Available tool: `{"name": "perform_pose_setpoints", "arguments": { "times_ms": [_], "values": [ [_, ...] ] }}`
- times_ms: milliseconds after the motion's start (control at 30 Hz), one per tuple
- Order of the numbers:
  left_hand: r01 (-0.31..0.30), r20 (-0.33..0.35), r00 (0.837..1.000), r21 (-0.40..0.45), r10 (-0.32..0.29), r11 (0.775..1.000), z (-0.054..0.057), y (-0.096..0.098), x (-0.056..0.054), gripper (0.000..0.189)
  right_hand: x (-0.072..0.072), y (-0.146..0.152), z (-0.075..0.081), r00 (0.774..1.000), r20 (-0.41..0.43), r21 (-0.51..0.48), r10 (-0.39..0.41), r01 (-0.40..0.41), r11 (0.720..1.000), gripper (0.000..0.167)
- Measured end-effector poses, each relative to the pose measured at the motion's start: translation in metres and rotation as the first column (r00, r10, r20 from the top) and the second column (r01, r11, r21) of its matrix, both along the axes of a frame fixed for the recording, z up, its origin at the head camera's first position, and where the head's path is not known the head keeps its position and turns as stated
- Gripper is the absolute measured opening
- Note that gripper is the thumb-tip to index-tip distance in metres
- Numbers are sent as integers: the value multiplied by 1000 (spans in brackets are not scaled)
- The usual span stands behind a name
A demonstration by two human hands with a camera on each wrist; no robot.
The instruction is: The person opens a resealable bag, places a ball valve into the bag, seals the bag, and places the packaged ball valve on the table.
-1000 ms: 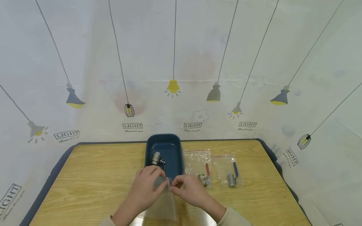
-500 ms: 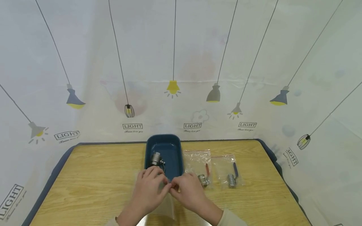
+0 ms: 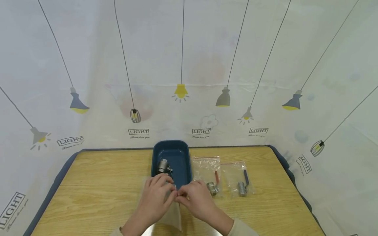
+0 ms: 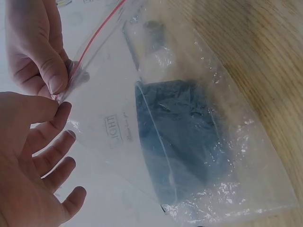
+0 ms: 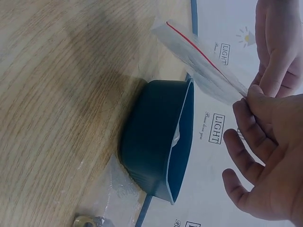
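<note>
Both hands pinch the zip edge of a clear zip-lock bag (image 4: pixel 255 156) with a red strip, held above the table in front of the blue tray. My left hand (image 3: pixel 156 198) and my right hand (image 3: pixel 197 198) meet at their thumbs and index fingertips there. In both wrist views the other fingers stay loosely bent off the plastic. The bag appears flat, with nothing visible inside; the tray shows through it in the left wrist view. Inside the tray (image 3: pixel 180 164) lies a metal valve (image 3: pixel 162 165), partly hidden behind my left hand.
Right of the tray lie two more zip-lock bags: a bag (image 3: pixel 203 165) holding a metal valve with a red handle (image 3: pixel 217 177), and another bag (image 3: pixel 230 170) holding a valve with a blue handle (image 3: pixel 246 177). A lamp-patterned sheet (image 3: pixel 118 72) hangs behind the wooden table (image 3: pixel 103 183).
My hands have drawn together, fingertips now meeting over the zip edge that showed between them earlier. The bag has tilted and shifted slightly left. Tray and other bags stay put.
</note>
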State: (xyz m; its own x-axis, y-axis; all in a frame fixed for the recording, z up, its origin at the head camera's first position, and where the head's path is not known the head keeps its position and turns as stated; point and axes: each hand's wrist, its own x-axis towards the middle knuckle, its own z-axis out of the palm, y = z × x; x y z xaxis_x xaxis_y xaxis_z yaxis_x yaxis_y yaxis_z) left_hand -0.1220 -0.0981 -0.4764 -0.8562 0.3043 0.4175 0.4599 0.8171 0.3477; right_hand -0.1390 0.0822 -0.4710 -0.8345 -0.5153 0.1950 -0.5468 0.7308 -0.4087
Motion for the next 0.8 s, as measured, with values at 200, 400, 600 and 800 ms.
{"name": "perform_pose_setpoints", "arguments": {
  "times_ms": [200, 400, 600, 800],
  "values": [
    [-14, -10, 1000, -1, 14, 1000, 0, 0, 0, 8, 1, 0, 0, 1000, 22, -51, -5, 6, 999, 10],
    [-35, -40, 999, -30, 34, 999, -1, 1, 0, 11, 3, -2, -4, 996, -79, -82, -44, 38, 996, 5],
    [-56, -42, 998, -62, 53, 997, 0, 2, 1, 11, 4, -4, -6, 985, -162, -72, -61, 50, 996, 4],
    [-75, -93, 993, -66, 69, 995, 0, 3, 4, 12, 4, -6, -8, 980, -189, -51, -64, 55, 997, 3]
  ]
}}
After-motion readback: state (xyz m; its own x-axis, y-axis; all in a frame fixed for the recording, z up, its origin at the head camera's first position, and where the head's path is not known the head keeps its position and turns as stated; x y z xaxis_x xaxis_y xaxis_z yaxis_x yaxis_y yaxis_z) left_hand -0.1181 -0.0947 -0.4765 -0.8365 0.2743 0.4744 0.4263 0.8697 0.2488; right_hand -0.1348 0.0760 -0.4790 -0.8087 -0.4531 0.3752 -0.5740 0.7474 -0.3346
